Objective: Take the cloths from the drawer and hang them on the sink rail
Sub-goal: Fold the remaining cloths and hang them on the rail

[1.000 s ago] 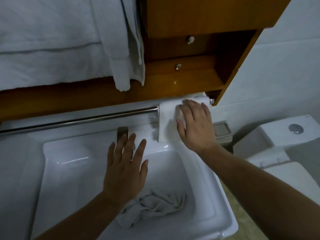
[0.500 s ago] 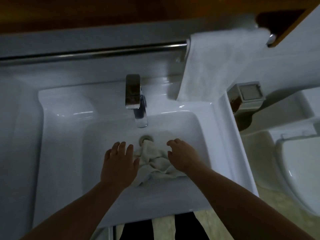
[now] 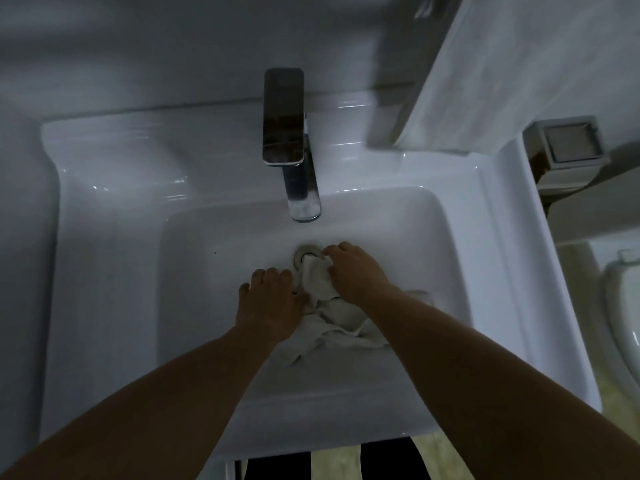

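Both hands are reaching into the basin onto a crumpled white cloth [image 3: 332, 323]: the right hand [image 3: 353, 275] is curling its fingers over the cloth's upper fold beside the drain [image 3: 306, 254], the left hand [image 3: 273, 303] is resting on its left edge, fingers bent. Whether either is truly pinching it, I cannot tell. Above, a chrome faucet [image 3: 287, 133] is overhanging the white sink [image 3: 104, 237], and a hung towel [image 3: 502, 74] is draping at upper right.

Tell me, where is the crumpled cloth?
The crumpled cloth lies in the sink basin, just below the drain, between the left hand and right hand.
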`<move>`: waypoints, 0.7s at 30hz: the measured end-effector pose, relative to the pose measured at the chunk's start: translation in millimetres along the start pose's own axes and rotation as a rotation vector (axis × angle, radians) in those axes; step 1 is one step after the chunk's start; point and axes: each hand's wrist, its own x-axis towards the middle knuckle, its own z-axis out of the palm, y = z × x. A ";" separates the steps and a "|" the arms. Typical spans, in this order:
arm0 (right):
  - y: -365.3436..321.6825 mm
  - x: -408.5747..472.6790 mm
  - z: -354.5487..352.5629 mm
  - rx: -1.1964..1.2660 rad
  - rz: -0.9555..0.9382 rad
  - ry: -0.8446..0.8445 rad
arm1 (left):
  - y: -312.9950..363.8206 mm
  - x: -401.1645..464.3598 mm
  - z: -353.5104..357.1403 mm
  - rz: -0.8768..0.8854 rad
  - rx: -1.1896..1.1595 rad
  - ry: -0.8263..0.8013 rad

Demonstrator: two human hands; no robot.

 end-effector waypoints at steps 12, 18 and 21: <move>-30.6 -22.0 9.9 -0.094 -0.134 -0.026 | -4.6 -2.9 -3.4 0.029 0.025 0.087; -52.8 -78.6 -50.3 0.069 -0.176 0.089 | -15.2 -69.8 -75.1 0.092 -0.309 0.334; -70.1 -105.0 -99.1 0.201 -0.212 0.136 | -23.9 -119.4 -111.0 0.092 -0.345 0.421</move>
